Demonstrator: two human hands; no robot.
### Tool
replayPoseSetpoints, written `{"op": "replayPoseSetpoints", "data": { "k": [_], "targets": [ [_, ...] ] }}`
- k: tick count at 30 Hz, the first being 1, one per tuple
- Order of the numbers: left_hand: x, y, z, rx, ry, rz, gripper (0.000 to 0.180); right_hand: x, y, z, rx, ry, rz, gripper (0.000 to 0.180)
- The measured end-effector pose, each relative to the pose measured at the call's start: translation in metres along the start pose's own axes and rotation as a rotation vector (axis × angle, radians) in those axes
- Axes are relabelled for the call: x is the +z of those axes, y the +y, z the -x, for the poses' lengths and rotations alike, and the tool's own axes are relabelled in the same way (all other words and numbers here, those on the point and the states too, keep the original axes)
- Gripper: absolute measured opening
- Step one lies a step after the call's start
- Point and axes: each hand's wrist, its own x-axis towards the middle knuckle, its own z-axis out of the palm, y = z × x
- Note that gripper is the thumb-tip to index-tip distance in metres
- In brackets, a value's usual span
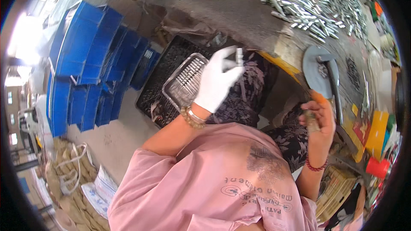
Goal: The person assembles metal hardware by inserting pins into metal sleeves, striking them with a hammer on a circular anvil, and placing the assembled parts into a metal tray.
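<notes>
My left hand [217, 79] wears a white glove. Between its thumb and fingers it pinches a small silvery metal piece [239, 57], held above my lap. Just left of that hand, a dark tray [168, 89] holds a row of slim metal pins [191, 73]. My right hand [321, 119] is bare except for an orange cover on one finger, and it is raised near the bench edge. Its fingers curl around a small brownish, blurred thing [311, 122] whose kind I cannot make out.
The tray rests on a black plastic crate [147, 98]. Blue bins [81, 42] are stacked at left. On the bench [239, 6] lie a heap of metal parts [310, 8] and a round grey plate [314, 62] with a dark handle. A yellow crate [338, 188] stands at lower right.
</notes>
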Motion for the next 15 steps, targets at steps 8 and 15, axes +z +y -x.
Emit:
{"op": "replayPoseSetpoints", "data": {
  "k": [8, 15],
  "targets": [
    [-0.138, -0.236, 0.029, -0.511, 0.482, -0.157, 0.054, -0.012, 0.008, -0.013, 0.053, 0.044, -0.032, 0.05],
    [-0.158, -0.337, 0.021, -0.638, 0.575, -0.302, 0.054, -0.012, 0.008, -0.015, 0.027, 0.028, -0.041, 0.048]
  ]
}}
